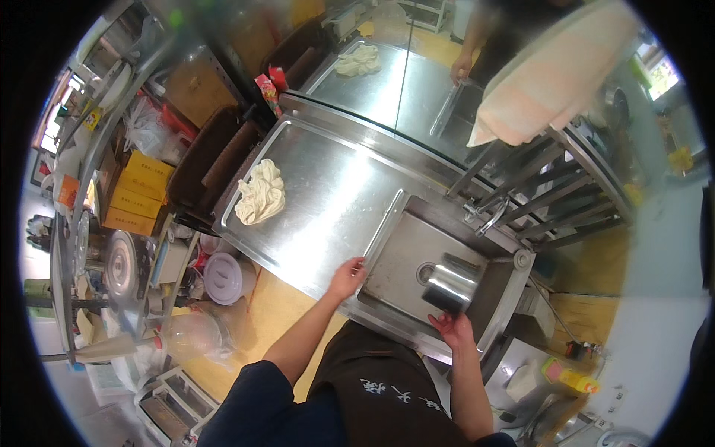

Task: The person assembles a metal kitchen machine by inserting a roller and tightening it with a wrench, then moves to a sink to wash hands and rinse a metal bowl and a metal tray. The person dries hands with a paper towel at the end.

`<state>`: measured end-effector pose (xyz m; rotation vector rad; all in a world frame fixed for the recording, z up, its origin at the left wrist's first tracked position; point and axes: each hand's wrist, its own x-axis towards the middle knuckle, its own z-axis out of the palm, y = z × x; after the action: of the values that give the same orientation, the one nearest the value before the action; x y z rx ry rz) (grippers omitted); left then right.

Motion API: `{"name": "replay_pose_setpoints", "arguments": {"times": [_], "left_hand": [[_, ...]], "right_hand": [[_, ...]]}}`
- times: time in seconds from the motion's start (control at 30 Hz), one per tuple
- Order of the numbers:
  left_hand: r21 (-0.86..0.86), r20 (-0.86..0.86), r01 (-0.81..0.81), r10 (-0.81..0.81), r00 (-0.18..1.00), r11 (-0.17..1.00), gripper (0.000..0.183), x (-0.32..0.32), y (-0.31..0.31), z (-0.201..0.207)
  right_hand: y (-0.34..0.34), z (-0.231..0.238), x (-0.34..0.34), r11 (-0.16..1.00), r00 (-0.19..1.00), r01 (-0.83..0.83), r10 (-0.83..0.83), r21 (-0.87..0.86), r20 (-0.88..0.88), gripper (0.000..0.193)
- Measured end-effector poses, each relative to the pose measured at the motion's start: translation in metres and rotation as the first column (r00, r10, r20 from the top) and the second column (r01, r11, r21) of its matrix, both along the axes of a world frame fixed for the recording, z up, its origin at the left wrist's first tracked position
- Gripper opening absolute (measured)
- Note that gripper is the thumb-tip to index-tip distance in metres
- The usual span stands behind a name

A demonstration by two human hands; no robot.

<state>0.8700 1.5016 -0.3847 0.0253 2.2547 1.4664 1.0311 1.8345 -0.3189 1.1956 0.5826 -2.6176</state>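
A shiny stainless steel pot [454, 279] is tilted over the sink basin [395, 257], near the drain. My right hand [453, 329] is at the pot's near end, fingers curled against it; the exact grip is partly hidden. My left hand [347, 279] is at the left edge of the sink, by the raised rim next to the steel counter [320, 194]. Its fingers are loosely apart and hold nothing. Beyond the basin a faucet [488, 216] rises from the back ledge. A crumpled off-white cloth [261, 192] lies at the counter's left end.
A slatted metal rack [573, 186] stands behind the sink at right, with a pale cloth [551, 82] above it. Reflective panels back the counter. Yellow boxes [138, 192] fill shelving at left, above a lidded white bucket [226, 279]. A yellow bottle [577, 378] is at lower right.
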Motion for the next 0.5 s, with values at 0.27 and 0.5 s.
{"name": "replay_pose_setpoints", "arguments": {"times": [0.27,0.5], "left_hand": [[0.015,0.018,-0.262,0.261,0.965,0.965,0.036,-0.038,-0.082,0.0],[0.151,0.123,-0.282,0.266,0.956,0.947,0.034,-0.014,-0.089,0.009]], "right_hand": [[-0.081,0.007,-0.138,0.708,0.932,-0.353,0.321,0.612,0.167,0.02],[-0.156,-0.019,-0.338,0.52,0.885,-0.404,0.43,0.752,0.178,0.021]]}}
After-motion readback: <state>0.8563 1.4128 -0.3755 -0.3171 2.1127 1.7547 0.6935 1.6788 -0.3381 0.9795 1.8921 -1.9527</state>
